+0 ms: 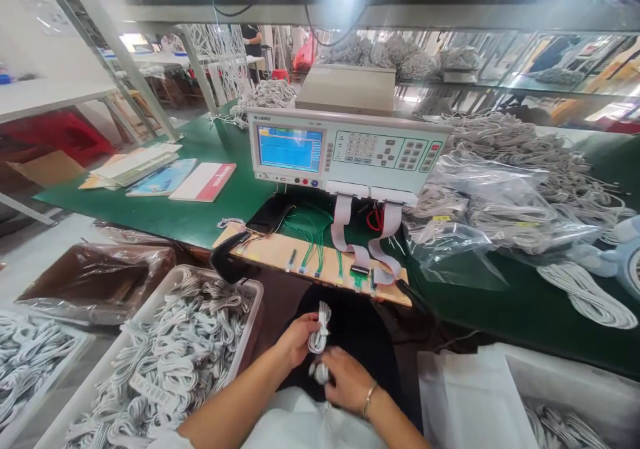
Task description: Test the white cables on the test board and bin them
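Note:
Above my lap, my left hand (299, 336) grips a small coiled white cable bundle (319, 332) upright between thumb and fingers. Just below and to the right, my right hand (349, 381) is closed on a second white cable bundle (320, 372), mostly covered by the fingers and slightly blurred. I cannot tell whether the two bundles touch. In front of my hands, a wooden board (270, 252) with small connectors and green wires lies along the table's front edge. Grey ribbon cables (342, 226) run from it up to a test instrument (350, 146) with a lit blue screen.
A white bin (257, 292) heaped with cable bundles stands at my left, a lined cardboard box (95, 276) beyond it. Booklets (203, 181) lie on the green table (215, 142). Bagged cables (515, 216) pile up on the right. Another bin (575, 369) stands low right. A shelf bar (250, 12) crosses overhead.

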A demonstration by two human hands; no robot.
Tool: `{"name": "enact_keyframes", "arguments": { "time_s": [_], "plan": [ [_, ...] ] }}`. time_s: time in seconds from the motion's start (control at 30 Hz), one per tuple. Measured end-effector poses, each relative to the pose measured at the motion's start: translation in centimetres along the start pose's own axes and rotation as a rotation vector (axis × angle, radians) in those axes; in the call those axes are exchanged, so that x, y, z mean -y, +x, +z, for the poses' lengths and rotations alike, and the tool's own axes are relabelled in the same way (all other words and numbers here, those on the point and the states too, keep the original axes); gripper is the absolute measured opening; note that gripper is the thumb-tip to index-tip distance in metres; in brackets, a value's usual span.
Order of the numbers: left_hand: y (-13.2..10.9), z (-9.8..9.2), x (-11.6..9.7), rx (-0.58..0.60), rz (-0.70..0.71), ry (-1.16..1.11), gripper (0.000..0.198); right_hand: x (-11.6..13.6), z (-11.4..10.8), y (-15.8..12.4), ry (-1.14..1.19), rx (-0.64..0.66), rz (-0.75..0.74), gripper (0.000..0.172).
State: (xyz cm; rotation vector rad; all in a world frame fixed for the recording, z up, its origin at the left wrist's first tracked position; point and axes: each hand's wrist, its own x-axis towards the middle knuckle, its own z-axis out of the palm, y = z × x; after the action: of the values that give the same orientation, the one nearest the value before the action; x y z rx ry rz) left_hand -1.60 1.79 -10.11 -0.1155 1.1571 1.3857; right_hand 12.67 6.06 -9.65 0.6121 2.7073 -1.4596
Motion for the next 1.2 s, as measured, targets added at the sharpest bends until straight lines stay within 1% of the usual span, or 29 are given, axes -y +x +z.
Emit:
{"name": "enact_keyframes", "arguments": {
  "time_s": [0.07, 0.1, 0.17, 0.2, 0.27, 0.3, 0.37, 0.43, 0.5, 0.57, 0.63, 0.7, 0.77, 0.83, 0.9, 0.97, 1.0, 1.07, 1.1, 1.13, 1.2],
  "plan": [
    [-0.1, 0.0, -0.8, 0.009, 0.024, -0.015, 0.024, -0.5, -1.8, 0.1, 0.102, -0.089, 0.036, 0.043],
    [-0.2, 0.1, -1.3, 0.013, 0.038, -0.016, 0.027, -0.7, -2.5, 0.0, 0.160, -0.132, 0.055, 0.040],
    [-0.5, 0.3, -1.9, 0.019, 0.059, 0.000, 0.031, -0.8, -3.4, -0.3, 0.285, -0.199, 0.093, 0.023],
    [-0.7, 0.5, -2.0, 0.021, 0.067, 0.015, 0.033, -0.8, -3.6, -0.5, 0.343, -0.223, 0.117, 0.024],
    [-1.0, 1.0, -2.0, 0.024, 0.079, 0.059, 0.035, -0.2, -3.5, -0.9, 0.433, -0.264, 0.174, 0.037],
    [-1.3, 1.4, -1.9, 0.028, 0.087, 0.086, 0.036, 0.1, -3.5, -1.0, 0.451, -0.295, 0.198, 0.037],
    [-1.7, 2.1, -1.4, 0.040, 0.114, 0.145, 0.036, 1.1, -3.5, -1.1, 0.364, -0.378, 0.198, 0.029],
    [-2.1, 2.7, -1.0, 0.051, 0.149, 0.210, 0.035, 2.0, -3.8, -1.1, 0.151, -0.441, 0.129, 0.031],
    [-2.4, 3.3, -0.7, 0.056, 0.190, 0.284, 0.032, 2.7, -4.3, -1.1, -0.057, -0.461, 0.054, 0.026],
    [-2.7, 3.7, -0.7, 0.055, 0.249, 0.358, 0.027, 3.1, -4.6, -1.1, -0.125, -0.479, 0.025, 0.023],
    [-3.0, 4.1, -0.8, 0.070, 0.310, 0.431, 0.023, 3.1, -4.7, -1.1, -0.048, -0.530, 0.052, 0.023],
    [-3.4, 4.4, -0.9, 0.098, 0.372, 0.492, 0.015, 2.9, -4.6, -1.0, 0.136, -0.579, 0.144, 0.025],
    [-3.7, 4.5, -0.9, 0.125, 0.409, 0.593, 0.009, 2.6, -4.5, -0.8, 0.294, -0.600, 0.255, 0.031],
    [-3.6, 4.5, -0.9, 0.145, 0.376, 0.695, 0.012, 2.4, -4.5, -0.8, 0.353, -0.596, 0.311, 0.036],
    [-3.2, 4.3, -0.9, 0.159, 0.270, 0.744, 0.020, 2.5, -4.5, -1.0, 0.372, -0.584, 0.305, 0.034],
    [-2.5, 4.1, -1.0, 0.152, 0.174, 0.720, 0.026, 2.9, -4.7, -1.4, 0.306, -0.583, 0.222, 0.028],
    [-2.2, 4.0, -1.0, 0.139, 0.146, 0.708, 0.027, 3.2, -4.9, -1.6, 0.217, -0.577, 0.150, 0.025],
    [-1.6, 4.0, -1.1, 0.109, 0.132, 0.693, 0.027, 3.9, -5.2, -1.9, -0.038, -0.541, 0.003, 0.023],
    [-1.4, 4.0, -1.1, 0.098, 0.142, 0.693, 0.027, 4.2, -5.4, -2.0, -0.166, -0.509, -0.046, 0.025],
    [-1.3, 4.0, -1.1, 0.091, 0.156, 0.697, 0.027, 4.4, -5.6, -2.1, -0.267, -0.470, -0.066, 0.026],
    [-1.1, 4.0, -1.0, 0.083, 0.186, 0.718, 0.027, 4.8, -6.1, -2.0, -0.384, -0.391, -0.059, 0.025]
  ]
}}
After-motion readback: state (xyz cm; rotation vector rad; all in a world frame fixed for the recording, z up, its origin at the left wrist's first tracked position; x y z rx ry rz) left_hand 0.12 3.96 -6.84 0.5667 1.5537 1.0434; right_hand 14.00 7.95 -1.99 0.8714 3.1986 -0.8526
